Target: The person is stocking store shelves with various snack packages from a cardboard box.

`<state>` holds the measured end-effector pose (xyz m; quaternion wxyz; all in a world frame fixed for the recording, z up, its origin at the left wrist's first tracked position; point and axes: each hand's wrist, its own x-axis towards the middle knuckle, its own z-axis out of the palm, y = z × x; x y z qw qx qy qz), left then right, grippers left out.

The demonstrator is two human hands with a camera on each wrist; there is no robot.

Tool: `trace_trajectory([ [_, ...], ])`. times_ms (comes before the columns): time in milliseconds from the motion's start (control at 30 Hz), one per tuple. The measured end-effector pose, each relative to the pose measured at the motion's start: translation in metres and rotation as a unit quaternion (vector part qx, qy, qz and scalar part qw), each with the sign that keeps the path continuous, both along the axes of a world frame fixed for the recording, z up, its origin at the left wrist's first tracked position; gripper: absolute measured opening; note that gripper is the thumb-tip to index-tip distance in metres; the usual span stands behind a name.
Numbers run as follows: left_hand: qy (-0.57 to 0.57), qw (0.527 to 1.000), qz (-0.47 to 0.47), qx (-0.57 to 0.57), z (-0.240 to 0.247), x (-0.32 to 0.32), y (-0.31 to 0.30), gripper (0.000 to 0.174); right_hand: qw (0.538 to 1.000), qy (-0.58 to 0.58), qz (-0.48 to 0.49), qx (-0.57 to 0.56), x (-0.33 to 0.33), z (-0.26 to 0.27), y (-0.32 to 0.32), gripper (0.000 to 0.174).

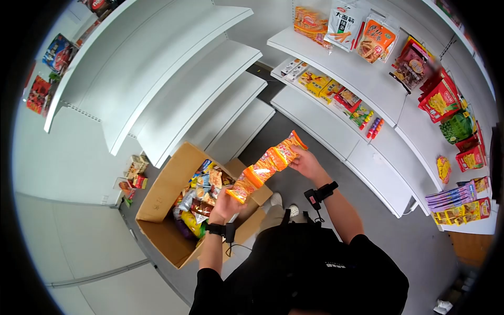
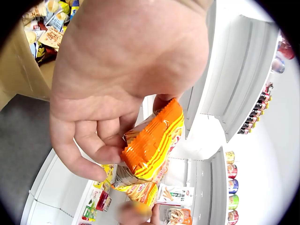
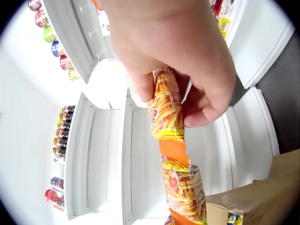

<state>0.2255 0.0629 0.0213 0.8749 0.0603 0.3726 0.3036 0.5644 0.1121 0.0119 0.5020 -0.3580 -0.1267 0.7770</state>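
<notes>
A strip of several joined orange-and-yellow snack packets stretches between my two hands in the head view. My left hand pinches its lower end, beside the open carton. At the upper end, my right hand grips the last packet between thumb and fingers. The left wrist view shows the crimped orange end of the strip at the left fingertips. Pictures of fry-like sticks cover the packets in the right wrist view, where the strip hangs down from the right hand.
The cardboard box below the left hand holds many mixed snack bags. White tiered shelves stand ahead on the left. Another shelf unit on the right carries bags and small packs. Grey floor lies beside my feet.
</notes>
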Motion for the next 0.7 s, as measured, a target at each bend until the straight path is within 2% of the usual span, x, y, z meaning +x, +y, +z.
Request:
trace_trajectory([
  [100,0.017,1.0,-0.012,0.005,-0.006,0.014,0.03,0.042,1.0,-0.024,-0.012,-0.006,0.018,-0.001,0.019,0.037],
  [200,-0.021,0.999,-0.026,0.009,-0.011,0.027,0.061,0.039,0.998,-0.052,-0.036,-0.01,0.027,0.007,0.044,0.035],
  [333,-0.081,0.996,-0.04,0.011,-0.022,0.024,0.107,0.037,0.997,-0.069,-0.039,-0.004,0.026,0.017,0.089,0.035],
  [433,-0.078,0.996,-0.032,0.032,-0.013,0.014,0.14,0.038,0.997,-0.075,-0.031,0.009,0.018,0.019,0.121,0.034],
  [567,-0.158,0.983,-0.073,0.049,-0.037,0.011,0.177,0.044,0.995,-0.093,-0.043,0.019,0.016,0.033,0.148,0.034],
  [700,-0.125,0.989,-0.061,0.05,-0.031,0.007,0.191,0.058,0.994,-0.101,-0.039,-0.001,0.012,0.028,0.164,0.034],
])
